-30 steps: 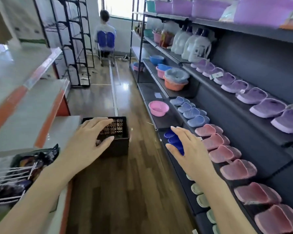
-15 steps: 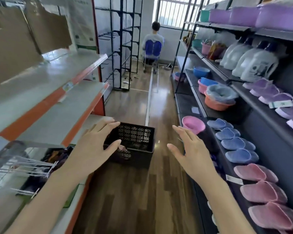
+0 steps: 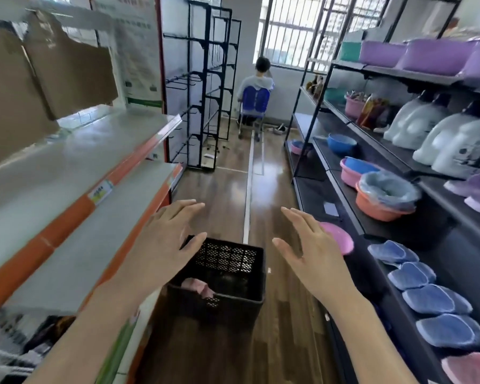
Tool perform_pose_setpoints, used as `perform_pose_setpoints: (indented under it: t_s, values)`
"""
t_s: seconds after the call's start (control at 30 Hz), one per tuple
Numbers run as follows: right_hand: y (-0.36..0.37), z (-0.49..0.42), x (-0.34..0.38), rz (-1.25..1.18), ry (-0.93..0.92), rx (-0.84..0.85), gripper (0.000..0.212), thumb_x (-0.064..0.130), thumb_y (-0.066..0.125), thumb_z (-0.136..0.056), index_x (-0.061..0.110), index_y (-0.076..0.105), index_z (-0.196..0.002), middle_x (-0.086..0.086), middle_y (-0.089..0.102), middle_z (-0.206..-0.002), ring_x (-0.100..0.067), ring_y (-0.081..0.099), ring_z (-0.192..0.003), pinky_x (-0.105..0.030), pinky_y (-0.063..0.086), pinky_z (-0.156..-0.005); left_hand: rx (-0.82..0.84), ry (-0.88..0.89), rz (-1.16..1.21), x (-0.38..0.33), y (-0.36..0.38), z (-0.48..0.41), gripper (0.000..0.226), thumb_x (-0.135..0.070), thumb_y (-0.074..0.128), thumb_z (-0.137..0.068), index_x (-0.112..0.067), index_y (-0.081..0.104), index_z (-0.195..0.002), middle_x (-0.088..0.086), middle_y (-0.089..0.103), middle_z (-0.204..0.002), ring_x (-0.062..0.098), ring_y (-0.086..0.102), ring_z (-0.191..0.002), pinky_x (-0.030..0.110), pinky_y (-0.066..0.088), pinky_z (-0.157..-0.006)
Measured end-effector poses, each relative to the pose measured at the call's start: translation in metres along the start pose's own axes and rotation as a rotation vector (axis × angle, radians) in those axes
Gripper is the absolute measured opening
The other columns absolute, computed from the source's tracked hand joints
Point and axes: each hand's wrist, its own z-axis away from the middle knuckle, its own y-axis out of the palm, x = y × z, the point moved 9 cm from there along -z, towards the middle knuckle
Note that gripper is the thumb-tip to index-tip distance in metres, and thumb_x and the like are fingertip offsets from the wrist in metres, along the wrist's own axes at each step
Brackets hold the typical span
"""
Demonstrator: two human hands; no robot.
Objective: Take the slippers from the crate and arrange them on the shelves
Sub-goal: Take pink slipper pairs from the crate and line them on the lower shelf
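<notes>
A black mesh crate [image 3: 227, 297] stands on the wooden floor in the aisle, with a pink slipper [image 3: 198, 286] visible inside near its left wall. My left hand [image 3: 164, 245] hovers above the crate's left rim, fingers spread and holding nothing. My right hand [image 3: 311, 250] floats to the right of the crate, also spread and empty. On the dark shelf [image 3: 377, 275] at right sit several blue slippers [image 3: 432, 297], a pink slipper [image 3: 474, 367] at the bottom corner, and purple slippers [image 3: 477, 187] one level higher.
Grey shelves with orange edges [image 3: 75, 206] line the left. A pink basin [image 3: 341, 239], stacked basins [image 3: 380, 192] and white jugs [image 3: 449, 139] stand on the right shelves. A person sits on a blue chair [image 3: 254, 101] at the aisle's far end beside black wire racks [image 3: 205, 92].
My view has swung left and up from the slipper shelf toward the aisle. Both hands have moved over the crate, the right one drawing away from the shelf.
</notes>
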Motion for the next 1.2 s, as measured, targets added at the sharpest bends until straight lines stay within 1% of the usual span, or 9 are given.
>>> perform_pose_setpoints:
  t_s: [0.13,0.2,0.33,0.5,0.7,0.83,0.93,1.07,1.2]
  values:
    - [0.02,-0.05,-0.004,0.015,0.032,-0.003,0.053,0.038,0.054,-0.09,0.026,0.039,-0.139,0.004,0.042,-0.143,-0.019,0.041,-0.13,-0.039,0.035,-0.108,0.005,0.044,0.018,0.028,0.009,-0.052,0.056,-0.052,0.044,-0.084,-0.026,0.047,-0.133,-0.011,0.045,-0.136,0.014,0.042,-0.126,0.026,0.029,-0.102]
    - [0.03,-0.068,-0.006,0.033,0.037,0.005,0.054,0.039,0.054,-0.09,0.027,0.038,-0.14,0.004,0.041,-0.143,-0.019,0.04,-0.131,-0.036,0.034,-0.108,0.002,0.061,0.013,0.038,0.016,-0.07,0.065,-0.057,0.031,-0.079,-0.026,0.047,-0.133,-0.011,0.046,-0.136,0.014,0.043,-0.125,0.031,0.032,-0.104]
    - [0.056,-0.11,-0.018,0.052,0.053,0.032,0.056,0.039,0.052,-0.091,0.03,0.032,-0.142,0.006,0.039,-0.145,-0.017,0.038,-0.132,-0.032,0.031,-0.106,0.009,0.06,0.026,0.063,0.035,-0.114,0.065,-0.056,0.031,-0.078,-0.026,0.049,-0.132,-0.01,0.048,-0.135,0.017,0.047,-0.123,0.042,0.037,-0.105]
    - [0.092,-0.17,-0.042,0.046,0.06,0.078,0.056,0.041,0.051,-0.091,0.029,0.032,-0.142,0.004,0.04,-0.144,-0.019,0.038,-0.132,-0.035,0.031,-0.106,0.03,0.041,0.013,0.09,0.06,-0.169,0.065,-0.057,0.029,-0.078,-0.026,0.049,-0.132,-0.011,0.047,-0.135,0.015,0.046,-0.123,0.036,0.034,-0.104]
    - [0.142,-0.251,-0.082,0.0,0.017,0.104,0.065,0.057,0.03,-0.083,0.028,0.036,-0.14,0.003,0.045,-0.139,-0.018,0.042,-0.128,-0.027,0.025,-0.103,0.045,-0.012,-0.007,0.133,0.096,-0.243,0.063,-0.056,0.032,-0.078,-0.027,0.049,-0.131,-0.012,0.048,-0.133,0.013,0.045,-0.122,0.025,0.03,-0.1]
    - [0.171,-0.304,-0.112,-0.065,0.007,0.122,0.056,0.049,0.043,-0.088,0.028,0.038,-0.139,0.004,0.046,-0.139,-0.018,0.042,-0.127,-0.028,0.027,-0.103,0.064,-0.051,-0.012,0.157,0.124,-0.288,0.062,-0.055,0.033,-0.079,-0.027,0.048,-0.132,-0.011,0.047,-0.133,0.01,0.042,-0.122,0.025,0.031,-0.101]
    - [0.196,-0.338,-0.131,-0.071,-0.017,0.148,0.058,0.051,0.038,-0.086,0.027,0.039,-0.139,0.002,0.046,-0.139,-0.02,0.043,-0.127,-0.029,0.027,-0.104,0.073,-0.072,-0.023,0.172,0.142,-0.314,0.062,-0.053,0.034,-0.079,-0.023,0.05,-0.131,-0.009,0.048,-0.132,0.009,0.041,-0.12,0.024,0.03,-0.1]
    - [0.234,-0.367,-0.155,-0.102,0.01,0.201,0.053,0.04,0.051,-0.089,0.024,0.04,-0.139,-0.001,0.046,-0.14,-0.022,0.042,-0.129,-0.036,0.031,-0.106,0.113,-0.088,-0.029,0.195,0.167,-0.338,0.062,-0.053,0.035,-0.08,-0.023,0.049,-0.132,-0.007,0.047,-0.134,0.012,0.042,-0.123,0.025,0.029,-0.101]
    - [0.281,-0.383,-0.174,-0.103,0.024,0.253,0.053,0.038,0.051,-0.088,0.02,0.043,-0.137,-0.003,0.05,-0.136,-0.023,0.046,-0.126,-0.04,0.037,-0.104,0.17,-0.125,0.043,0.223,0.2,-0.359,0.063,-0.052,0.037,-0.078,-0.02,0.051,-0.131,-0.004,0.049,-0.133,0.013,0.043,-0.123,0.023,0.027,-0.101]
